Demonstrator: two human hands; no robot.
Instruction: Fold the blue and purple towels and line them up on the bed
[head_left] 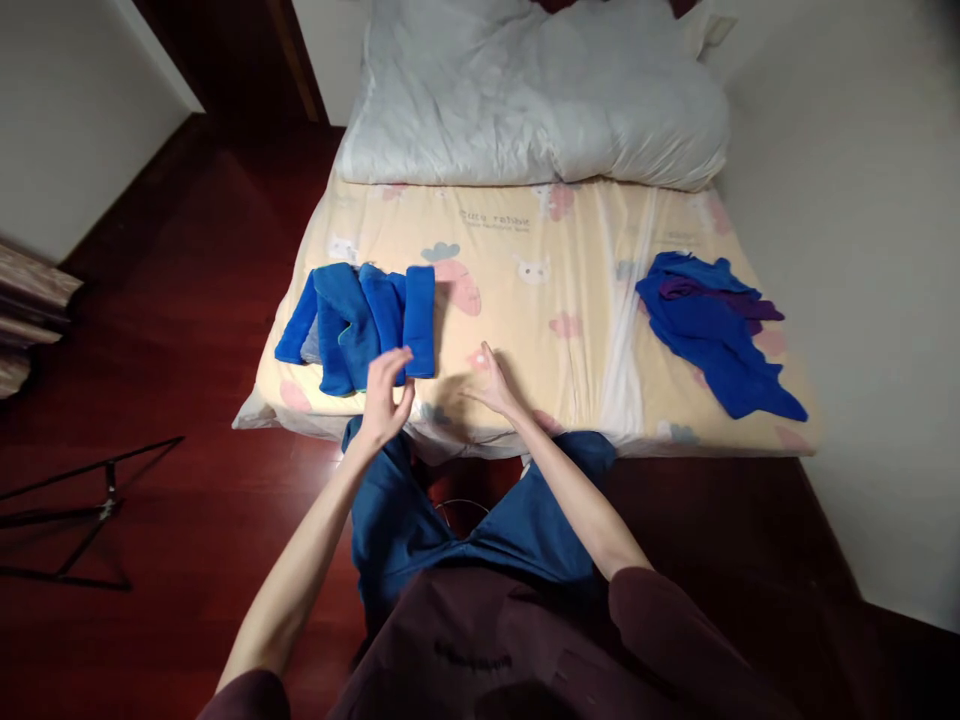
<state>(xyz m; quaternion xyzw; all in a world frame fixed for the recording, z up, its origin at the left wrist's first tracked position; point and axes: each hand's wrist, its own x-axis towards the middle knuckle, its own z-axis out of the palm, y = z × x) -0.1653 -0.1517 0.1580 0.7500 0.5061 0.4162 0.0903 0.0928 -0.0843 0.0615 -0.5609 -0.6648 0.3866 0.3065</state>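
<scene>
Several blue cloths (347, 325) lie folded side by side on the left of the bed, with a bit of grey cloth between two of them. The rightmost is a narrow folded blue cloth (420, 318). My left hand (385, 402) is over the near edge of this row, fingers bent and apart, holding nothing that I can see; whether it touches the cloth I cannot tell. My right hand (491, 388) is just above the sheet, right of the row, with thumb and fingers spread and nothing in it. Farther right lies a loose pile of blue cloths (712, 335) with a purple cloth (759, 310) in it.
A yellow patterned sheet (540, 320) covers the bed, and a bunched white quilt (532, 110) lies across its far end. Black tripod legs (105, 510) stand on the dark red floor (210, 290) at left. A wall (847, 250) runs along the right.
</scene>
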